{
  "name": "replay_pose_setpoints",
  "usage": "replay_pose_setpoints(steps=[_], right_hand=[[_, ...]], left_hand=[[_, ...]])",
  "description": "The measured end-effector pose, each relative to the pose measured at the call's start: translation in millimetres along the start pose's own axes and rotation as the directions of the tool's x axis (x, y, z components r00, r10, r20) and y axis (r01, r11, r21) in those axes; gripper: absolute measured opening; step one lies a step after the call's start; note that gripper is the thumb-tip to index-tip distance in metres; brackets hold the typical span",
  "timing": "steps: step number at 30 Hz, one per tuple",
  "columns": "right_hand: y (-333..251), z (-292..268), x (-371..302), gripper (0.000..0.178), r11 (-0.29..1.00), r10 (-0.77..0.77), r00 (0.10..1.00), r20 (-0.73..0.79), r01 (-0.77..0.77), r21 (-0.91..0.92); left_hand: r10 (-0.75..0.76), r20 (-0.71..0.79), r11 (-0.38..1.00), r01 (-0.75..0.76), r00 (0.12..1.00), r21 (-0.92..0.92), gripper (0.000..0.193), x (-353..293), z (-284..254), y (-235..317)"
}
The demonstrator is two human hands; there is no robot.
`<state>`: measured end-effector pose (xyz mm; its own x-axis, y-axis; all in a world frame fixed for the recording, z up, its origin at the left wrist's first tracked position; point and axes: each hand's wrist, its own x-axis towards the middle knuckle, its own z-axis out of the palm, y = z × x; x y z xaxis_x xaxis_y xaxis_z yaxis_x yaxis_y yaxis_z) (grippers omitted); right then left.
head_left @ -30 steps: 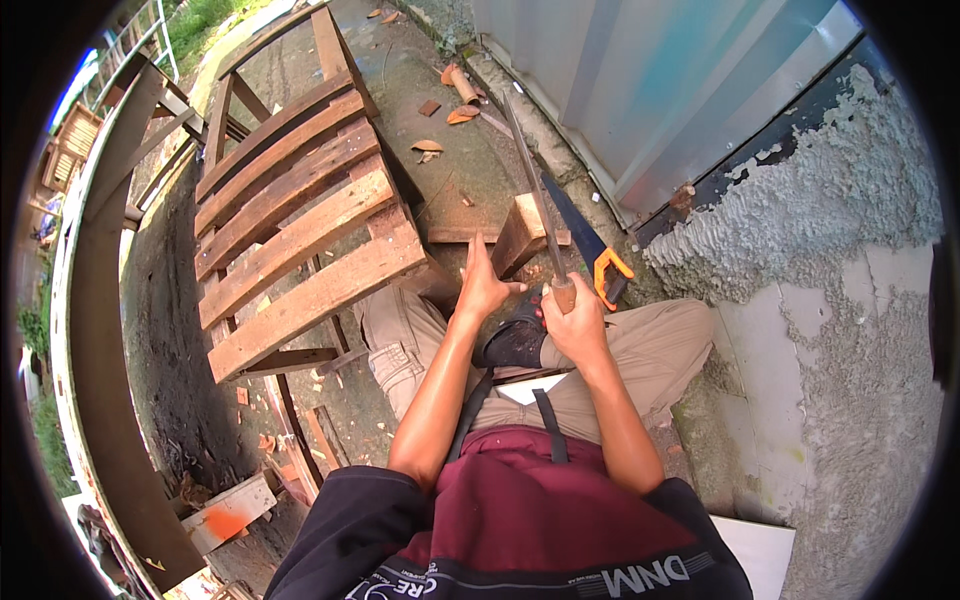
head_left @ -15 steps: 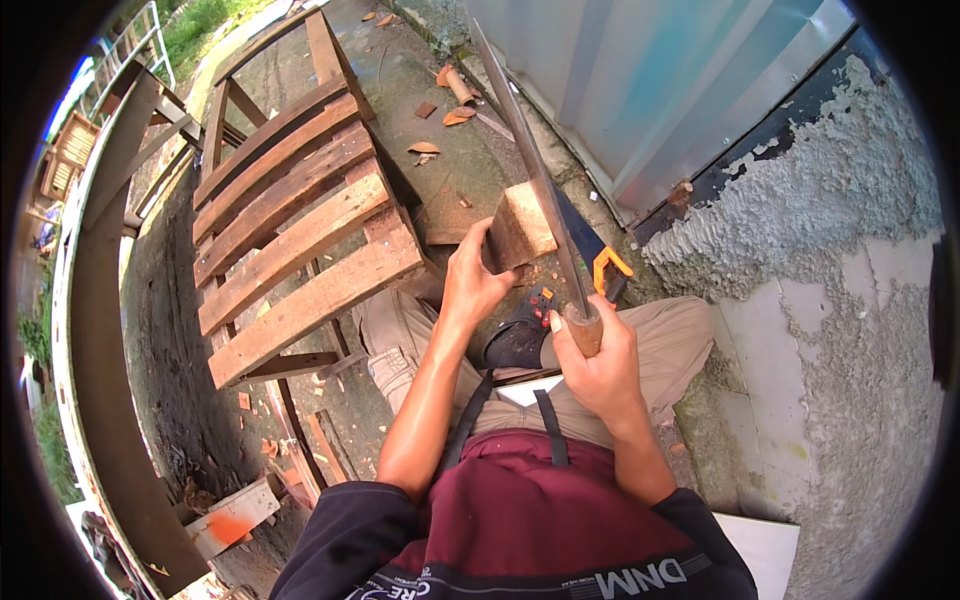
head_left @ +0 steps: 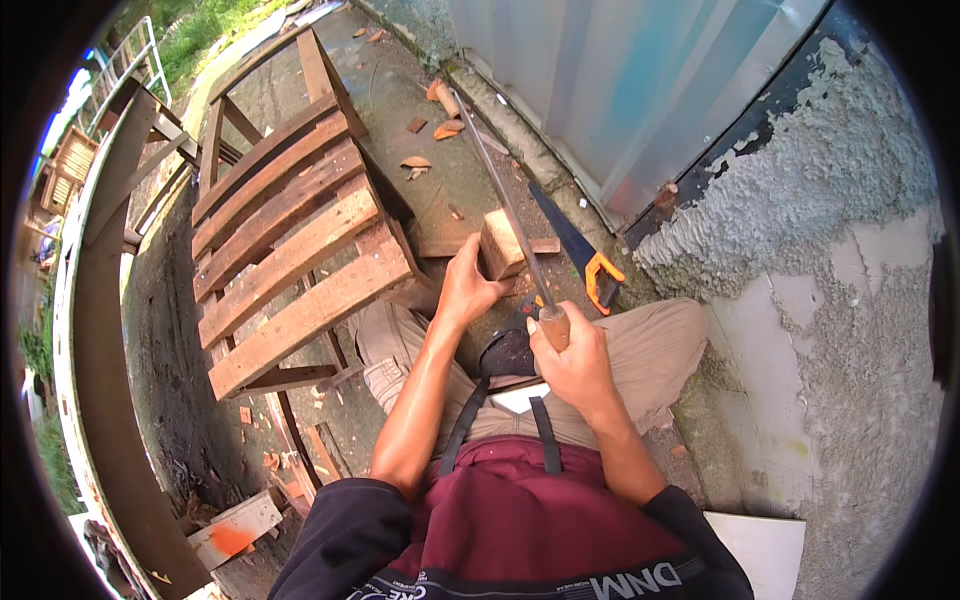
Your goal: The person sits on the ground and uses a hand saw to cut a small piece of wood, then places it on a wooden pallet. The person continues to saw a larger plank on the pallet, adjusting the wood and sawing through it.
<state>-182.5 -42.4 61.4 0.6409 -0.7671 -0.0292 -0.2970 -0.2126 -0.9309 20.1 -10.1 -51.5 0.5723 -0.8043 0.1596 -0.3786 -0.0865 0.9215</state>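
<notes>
My left hand (head_left: 465,287) grips the left side of a short wooden block (head_left: 498,250), which is low over a flat wooden strip (head_left: 545,246) on the ground; I cannot tell if they touch. In my right hand (head_left: 578,365) is a machete (head_left: 536,274), held by its round wooden handle. Its long blade points forward and to the left, seen nearly edge-on, and passes across the block's right side. Whether blade and block touch is unclear.
A slatted wooden pallet-like frame (head_left: 300,235) stands to the left. A handsaw (head_left: 565,232) with an orange and black handle lies right of the block. Beyond it rises a corrugated metal sheet (head_left: 620,90), beside a rough wall (head_left: 800,170). Dry leaves (head_left: 415,162) and chips litter the ground.
The machete has swung to a nearly edge-on angle, and my right hand has moved slightly left and down. The block is lower and more upright in my left hand.
</notes>
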Motion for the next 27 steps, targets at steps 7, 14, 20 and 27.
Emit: replay_pose_setpoints(steps=[7,14,20,27], right_hand=[[55,31,19,0.023,0.992,-0.075,0.994,-0.076,0.067,-0.104],[51,35,51,0.026,0.996,-0.055,0.998,-0.032,0.053,-0.075],[-32,-22,17,0.008,1.000,0.017,0.999,0.049,-0.017,0.007],[8,1,26,0.031,0.999,0.021,1.000,0.010,-0.021,-0.028]], left_hand=[[-0.084,-0.079,0.990,0.093,0.993,0.111,0.113,-12,1,19],[-0.222,-0.072,0.974,0.224,0.972,0.026,0.094,19,2,-31],[0.044,-0.137,0.997,-0.035,0.990,0.063,0.073,8,-9,37],[0.020,-0.149,0.971,0.016,0.989,0.237,0.107,-10,-17,51]])
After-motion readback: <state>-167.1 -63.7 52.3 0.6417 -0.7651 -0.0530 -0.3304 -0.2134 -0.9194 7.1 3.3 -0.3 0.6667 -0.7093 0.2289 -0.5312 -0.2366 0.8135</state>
